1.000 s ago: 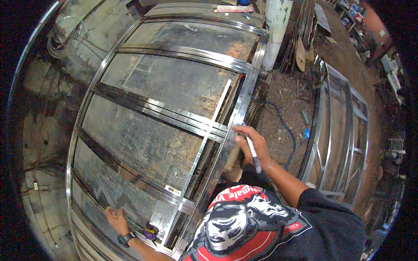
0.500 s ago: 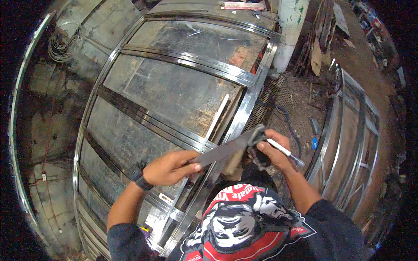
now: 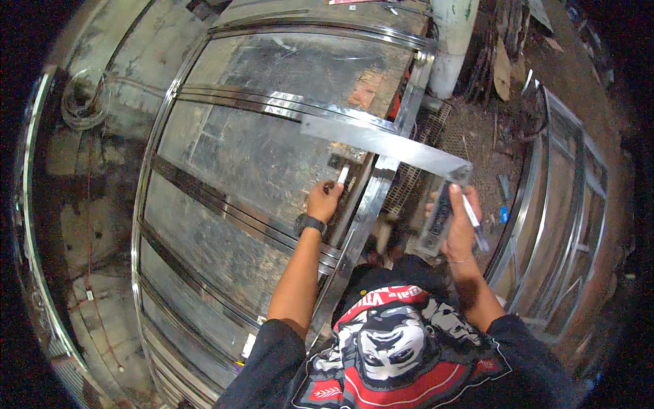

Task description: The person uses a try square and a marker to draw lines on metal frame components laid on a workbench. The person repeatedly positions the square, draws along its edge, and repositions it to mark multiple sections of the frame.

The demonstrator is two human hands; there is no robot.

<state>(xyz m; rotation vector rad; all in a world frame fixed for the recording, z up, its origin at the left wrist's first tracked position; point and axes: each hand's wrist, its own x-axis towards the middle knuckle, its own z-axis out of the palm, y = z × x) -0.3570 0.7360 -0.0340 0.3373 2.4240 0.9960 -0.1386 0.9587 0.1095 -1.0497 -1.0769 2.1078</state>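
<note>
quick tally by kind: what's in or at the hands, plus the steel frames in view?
Steel try square, held by the right hand: 1
Marker pen, also in the right hand: 1
Small white piece at the left hand: 1
Wristwatch: 1
Steel frames, one large, one leaning at right: 2
Total: 6

I see a steel try square point(image 3: 392, 144) right of centre in the frame, its long bright blade slanting up-left across the polished metal frame point(image 3: 272, 102). Its dark stock point(image 3: 436, 217) hangs down, beside a white marker point(image 3: 471, 213).
</note>
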